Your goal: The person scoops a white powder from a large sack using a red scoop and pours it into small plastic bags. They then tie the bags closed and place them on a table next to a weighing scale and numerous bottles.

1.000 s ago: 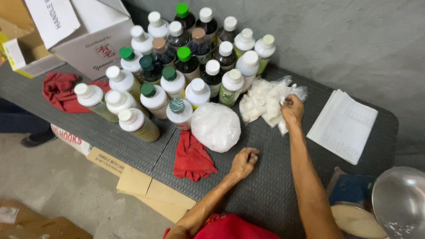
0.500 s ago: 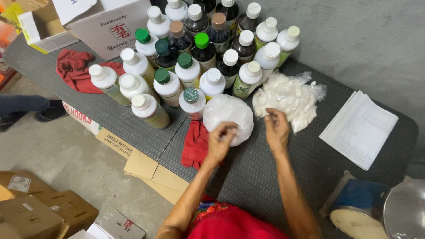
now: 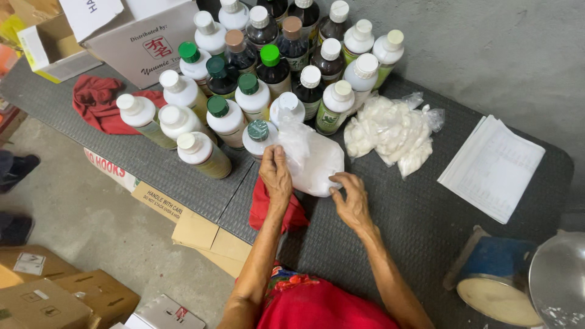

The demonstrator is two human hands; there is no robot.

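White, soft and crinkly, the plastic bag of pale powder (image 3: pixel 314 161) lies on the dark textured tabletop (image 3: pixel 426 244), just in front of the crowd of capped bottles (image 3: pixel 268 73). My left hand (image 3: pixel 275 176) rests on its left side, fingers pinching a fold of the plastic. My right hand (image 3: pixel 352 201) touches its lower right edge with loosely spread fingertips. A red cloth (image 3: pixel 271 210) lies under my left wrist.

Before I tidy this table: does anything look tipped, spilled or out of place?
One bottle lies tilted at the group's front edge while the others stand upright. A red cloth lies crumpled at the left. No spill shows.
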